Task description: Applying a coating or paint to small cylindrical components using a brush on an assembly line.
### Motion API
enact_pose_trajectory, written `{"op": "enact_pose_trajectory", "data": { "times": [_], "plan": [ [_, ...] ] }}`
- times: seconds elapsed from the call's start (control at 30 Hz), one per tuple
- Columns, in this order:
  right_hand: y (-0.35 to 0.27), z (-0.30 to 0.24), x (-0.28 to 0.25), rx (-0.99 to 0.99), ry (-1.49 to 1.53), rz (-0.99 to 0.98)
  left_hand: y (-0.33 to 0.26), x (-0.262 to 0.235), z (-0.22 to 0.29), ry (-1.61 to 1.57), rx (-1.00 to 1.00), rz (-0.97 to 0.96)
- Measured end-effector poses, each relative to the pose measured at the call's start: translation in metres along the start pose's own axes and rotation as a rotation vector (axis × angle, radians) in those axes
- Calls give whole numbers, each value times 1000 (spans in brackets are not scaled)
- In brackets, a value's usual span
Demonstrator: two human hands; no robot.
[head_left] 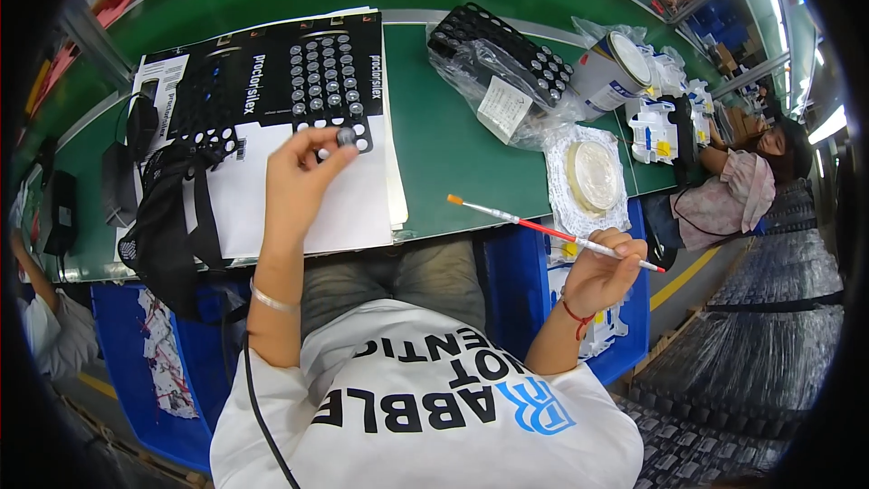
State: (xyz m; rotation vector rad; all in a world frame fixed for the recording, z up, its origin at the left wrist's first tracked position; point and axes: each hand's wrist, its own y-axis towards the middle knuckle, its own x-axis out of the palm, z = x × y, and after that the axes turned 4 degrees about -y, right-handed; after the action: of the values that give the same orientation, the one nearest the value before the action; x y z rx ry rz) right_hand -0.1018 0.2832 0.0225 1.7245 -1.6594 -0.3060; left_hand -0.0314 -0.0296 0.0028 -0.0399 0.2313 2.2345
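Observation:
My left hand (303, 177) pinches a small round dark knob (346, 137) between thumb and fingertips. It is over the near end of a black tray (328, 109), which holds rows of similar silver-topped knobs. A few holes near my fingers look white and unfilled. My right hand (605, 273) grips a thin paintbrush (543, 228) with a red and white handle. Its orange bristles point left, in the air above the table's front edge. Beyond the right hand, a round shallow dish (595, 177) with pale contents rests on a crumpled white cloth (566, 154).
Printed cardboard sheets (353, 208) lie under the trays. At left are a second black tray (195, 104) and a black bag (167, 217). Farther back, a tray (543, 72) sits partly in clear plastic beside a metal tin (608, 77). Blue bins (127, 398) stand below; a co-worker (724, 190) is at right.

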Motion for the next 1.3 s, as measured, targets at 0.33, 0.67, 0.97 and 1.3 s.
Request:
{"op": "enact_pose_trajectory", "data": {
  "times": [0.33,0.67,0.97,1.3],
  "plan": [
    [-3,3,1,75,38,2,30,6,-27,523,47,183],
    [-4,4,0,74,74,-1,29,10,-23,572,-15,259],
    [-2,4,-7,51,82,10,24,10,-16,511,-30,271],
    [-2,5,-11,56,84,18,13,14,-21,744,185,262]
  ]
}}
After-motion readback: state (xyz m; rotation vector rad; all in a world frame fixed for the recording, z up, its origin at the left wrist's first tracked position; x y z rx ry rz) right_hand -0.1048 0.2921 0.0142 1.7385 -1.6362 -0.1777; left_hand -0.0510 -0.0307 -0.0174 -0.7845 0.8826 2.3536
